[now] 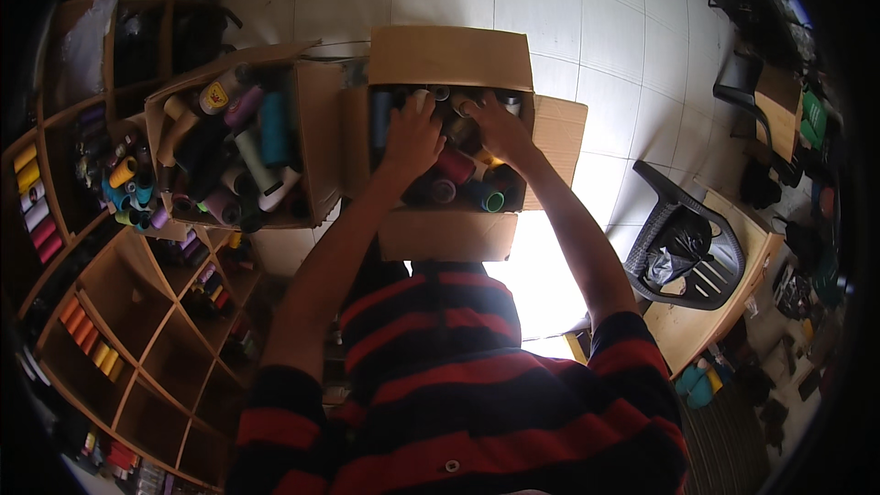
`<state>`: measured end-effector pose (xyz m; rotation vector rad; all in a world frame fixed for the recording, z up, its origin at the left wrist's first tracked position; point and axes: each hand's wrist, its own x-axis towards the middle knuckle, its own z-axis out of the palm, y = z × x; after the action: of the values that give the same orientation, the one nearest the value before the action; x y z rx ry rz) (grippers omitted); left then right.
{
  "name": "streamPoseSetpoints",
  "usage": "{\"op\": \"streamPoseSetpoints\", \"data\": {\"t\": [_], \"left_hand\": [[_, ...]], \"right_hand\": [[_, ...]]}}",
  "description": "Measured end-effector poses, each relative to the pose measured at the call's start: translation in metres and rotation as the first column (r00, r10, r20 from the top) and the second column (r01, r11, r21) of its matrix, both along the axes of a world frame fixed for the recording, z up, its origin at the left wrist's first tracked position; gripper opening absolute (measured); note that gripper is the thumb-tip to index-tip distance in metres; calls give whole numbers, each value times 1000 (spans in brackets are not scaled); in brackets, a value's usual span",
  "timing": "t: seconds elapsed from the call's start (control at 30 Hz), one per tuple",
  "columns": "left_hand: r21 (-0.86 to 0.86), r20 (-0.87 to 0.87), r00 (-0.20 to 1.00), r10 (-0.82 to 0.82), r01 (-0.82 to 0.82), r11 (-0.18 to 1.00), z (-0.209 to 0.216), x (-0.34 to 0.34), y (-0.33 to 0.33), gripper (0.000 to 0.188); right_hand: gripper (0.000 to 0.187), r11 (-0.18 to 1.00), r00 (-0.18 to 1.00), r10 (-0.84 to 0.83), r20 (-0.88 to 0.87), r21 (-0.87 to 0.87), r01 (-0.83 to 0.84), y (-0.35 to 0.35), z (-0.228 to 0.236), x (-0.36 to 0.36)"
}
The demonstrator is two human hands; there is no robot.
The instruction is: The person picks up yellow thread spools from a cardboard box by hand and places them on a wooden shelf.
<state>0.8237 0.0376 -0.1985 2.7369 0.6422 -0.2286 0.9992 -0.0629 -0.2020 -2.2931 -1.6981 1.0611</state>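
An open cardboard box [449,55] with its flaps folded out stands in front of me, filled with thread spools. Both my hands reach into its far half. My left hand [414,136] has its fingers bent around a pale thread spool [420,95], mostly covered by the fingers. My right hand [502,132] curls at a tan thread spool [461,106]; its fingertips are partly hidden. Nearer to me in the box lie a dark red spool [454,165] and a blue-green spool [489,198]. A dark blue spool [379,117] stands along the left wall.
To the left is a second open box [321,142] heaped with large thread cones. Wooden cubby shelves [137,339] with coloured spools line the left side. A dark chair [687,247] with a black plastic bag stands at right, beside a wooden table [733,298]. Pale tiles [541,0] cover the floor.
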Motion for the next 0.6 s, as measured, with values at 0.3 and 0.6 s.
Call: {"op": "streamPoseSetpoints", "data": {"t": [0.3,0.6], "left_hand": [[-43,229,971,61,-53,998,12,-25,-11,32],[-484,465,795,389,-140,864,117,-36,-18,70]], "right_hand": [[35,800,842,-472,-261,276,533,-57,42,-11],[23,749,482,-507,-715,-89,657,-42,133,-18]]}}
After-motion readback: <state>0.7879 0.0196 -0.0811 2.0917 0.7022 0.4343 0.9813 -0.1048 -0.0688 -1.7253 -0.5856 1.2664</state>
